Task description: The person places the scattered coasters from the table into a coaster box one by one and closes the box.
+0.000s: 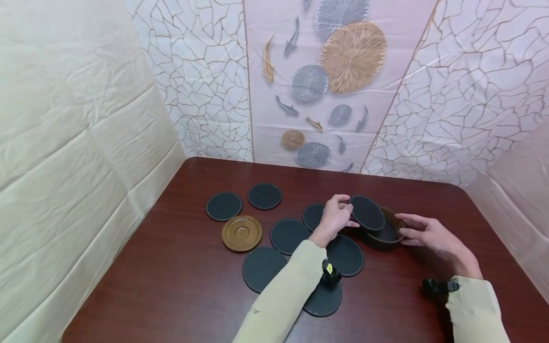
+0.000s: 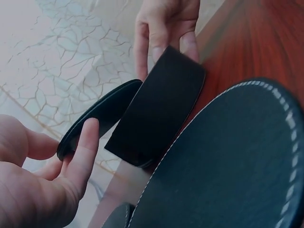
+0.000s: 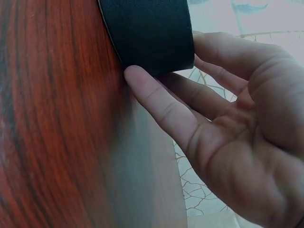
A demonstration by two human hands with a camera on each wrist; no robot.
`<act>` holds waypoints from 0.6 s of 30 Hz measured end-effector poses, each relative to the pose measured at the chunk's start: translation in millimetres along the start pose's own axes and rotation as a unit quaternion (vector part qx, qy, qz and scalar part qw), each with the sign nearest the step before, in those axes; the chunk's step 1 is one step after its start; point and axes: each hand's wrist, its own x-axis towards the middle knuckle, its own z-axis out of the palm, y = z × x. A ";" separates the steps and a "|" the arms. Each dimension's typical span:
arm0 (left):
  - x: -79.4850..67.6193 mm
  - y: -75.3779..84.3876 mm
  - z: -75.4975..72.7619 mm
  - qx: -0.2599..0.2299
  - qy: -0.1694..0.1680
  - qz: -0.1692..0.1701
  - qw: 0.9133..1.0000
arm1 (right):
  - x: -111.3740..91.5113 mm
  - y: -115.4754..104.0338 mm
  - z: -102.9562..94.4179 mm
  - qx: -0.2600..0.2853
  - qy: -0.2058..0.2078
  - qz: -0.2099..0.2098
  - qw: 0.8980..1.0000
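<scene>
My left hand (image 1: 336, 216) pinches the left edge of a dark round coaster (image 1: 367, 213) between thumb and fingers. That coaster is tilted above the round dark holder (image 1: 380, 244) and covers part of its opening. The holder has a brown inner wall and something dark at its bottom. In the left wrist view the coaster (image 2: 102, 111) leans near the rim of the holder (image 2: 156, 109). My right hand (image 1: 437, 238) touches the holder's right side with fairly straight, spread fingers. The right wrist view has its fingertips (image 3: 135, 76) against the holder's black outer wall (image 3: 149, 35).
Several dark round coasters, such as one with pale stitching (image 2: 228, 156), lie on the brown table (image 1: 171, 267). A brown ringed disc (image 1: 242, 233) sits among them at left. Patterned cloth (image 1: 206, 85) hangs behind the table's far edge.
</scene>
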 end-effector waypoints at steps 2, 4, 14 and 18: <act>-0.5 -1.9 3.7 -0.004 -0.005 0.008 1.000 | 0.3 0.0 -0.4 -0.002 -0.001 0.002 1.000; -1.4 -4.2 7.5 -0.004 -0.008 0.012 1.000 | 0.5 0.4 -0.6 -0.001 -0.002 0.004 1.000; -6.6 -7.5 16.6 0.051 -0.020 0.026 0.998 | 1.5 2.1 -0.9 -0.005 -0.002 0.000 1.000; -7.3 -5.1 17.1 0.147 -0.013 0.045 0.988 | 1.1 1.6 -0.6 -0.005 -0.001 -0.002 1.000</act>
